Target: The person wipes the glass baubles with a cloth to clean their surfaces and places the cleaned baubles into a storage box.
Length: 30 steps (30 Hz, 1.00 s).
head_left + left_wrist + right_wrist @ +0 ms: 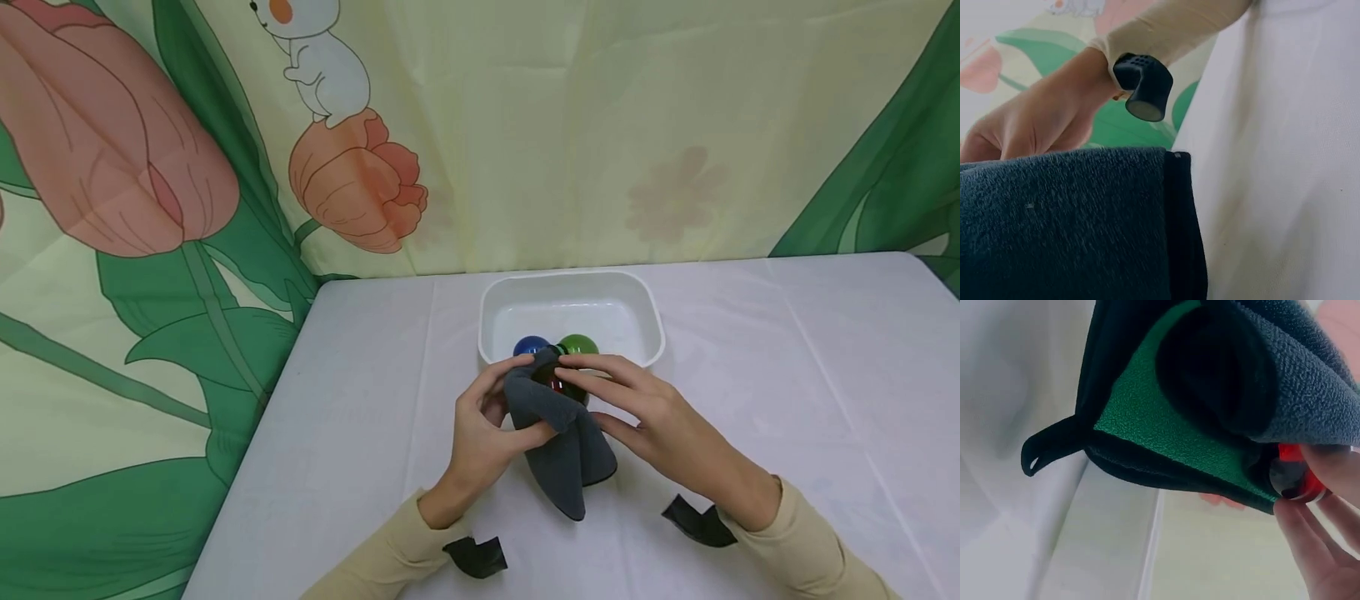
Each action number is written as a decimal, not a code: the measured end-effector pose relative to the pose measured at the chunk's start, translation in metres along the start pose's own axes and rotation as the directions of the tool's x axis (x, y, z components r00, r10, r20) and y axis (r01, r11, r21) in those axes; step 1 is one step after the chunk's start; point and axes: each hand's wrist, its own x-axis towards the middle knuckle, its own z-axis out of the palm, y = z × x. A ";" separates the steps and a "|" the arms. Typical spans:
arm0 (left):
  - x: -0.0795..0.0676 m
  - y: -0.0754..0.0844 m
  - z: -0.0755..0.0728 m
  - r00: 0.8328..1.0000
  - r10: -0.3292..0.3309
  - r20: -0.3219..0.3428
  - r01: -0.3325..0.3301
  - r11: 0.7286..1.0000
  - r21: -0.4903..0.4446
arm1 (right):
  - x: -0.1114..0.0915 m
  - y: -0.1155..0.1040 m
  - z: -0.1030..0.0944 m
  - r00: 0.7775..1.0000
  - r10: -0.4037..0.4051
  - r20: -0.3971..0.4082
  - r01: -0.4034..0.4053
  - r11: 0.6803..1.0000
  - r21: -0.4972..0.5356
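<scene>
A dark blue-grey cloth (pixel 558 458) hangs folded between both hands, above the table; its green side (pixel 1141 406), dark border and corner loop show in the right wrist view. My left hand (pixel 483 425) grips the cloth from the left, thumb in front. In the left wrist view, the cloth (pixel 1066 219) covers most of that hand's fingers (pixel 1019 134). My right hand (pixel 645 408) holds a shiny red ball (pixel 1315 486) at the cloth's edge, thumb and fingers around it. Only a small part of the red ball (pixel 556 383) shows from above, inside the cloth.
Just beyond the hands stands a white tray (pixel 487 312) with a blue ball (pixel 529 344) and a green ball (pixel 580 343) at its near side. White cloth covers the table (pixel 360 400). A printed curtain (pixel 540 150) hangs behind. Black mounts (pixel 477 558) sit by the wrists.
</scene>
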 end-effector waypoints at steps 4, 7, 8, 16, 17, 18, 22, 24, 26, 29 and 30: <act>0.002 0.007 0.001 1.000 -0.007 0.004 0.007 1.000 0.008 | 0.000 -0.001 0.000 0.999 0.052 -0.007 -0.052 0.998 0.039; 0.002 0.007 0.001 1.000 -0.008 0.011 0.008 1.000 0.019 | 0.000 -0.003 0.001 0.987 0.163 -0.008 -0.160 0.974 0.161; 0.002 0.008 0.001 1.000 -0.009 0.013 0.008 1.000 0.023 | 0.000 -0.005 0.002 0.979 0.203 -0.008 -0.197 0.959 0.205; 0.002 0.008 0.001 1.000 -0.008 0.019 0.008 1.000 0.021 | -0.001 -0.009 0.002 0.943 0.332 0.023 -0.322 0.892 0.317; 0.001 0.008 0.001 1.000 -0.008 0.019 0.008 1.000 0.020 | -0.002 -0.008 0.002 0.945 0.327 0.029 -0.319 0.896 0.307; 0.001 0.008 0.001 1.000 -0.008 0.019 0.008 1.000 0.019 | -0.002 -0.008 0.002 0.947 0.319 0.036 -0.314 0.901 0.299; 0.002 0.007 0.001 1.000 -0.010 0.015 0.009 1.000 0.025 | 0.000 -0.007 -0.001 0.963 0.262 0.058 -0.268 0.931 0.247; 0.001 0.006 0.000 1.000 -0.009 0.015 0.009 1.000 0.022 | 0.001 -0.006 -0.003 0.978 0.202 0.061 -0.210 0.958 0.194; 0.000 0.003 -0.001 1.000 -0.007 0.012 0.006 1.000 0.012 | 0.002 -0.006 -0.005 0.989 0.135 0.061 -0.142 0.981 0.132; -0.001 -0.005 -0.003 1.000 -0.007 0.005 0.007 1.000 -0.006 | 0.002 -0.005 -0.004 0.998 0.044 0.052 -0.046 0.998 0.052; -0.002 -0.008 -0.003 1.000 -0.006 0.004 0.006 1.000 -0.012 | 0.002 -0.005 -0.004 0.998 0.040 0.053 -0.042 0.998 0.046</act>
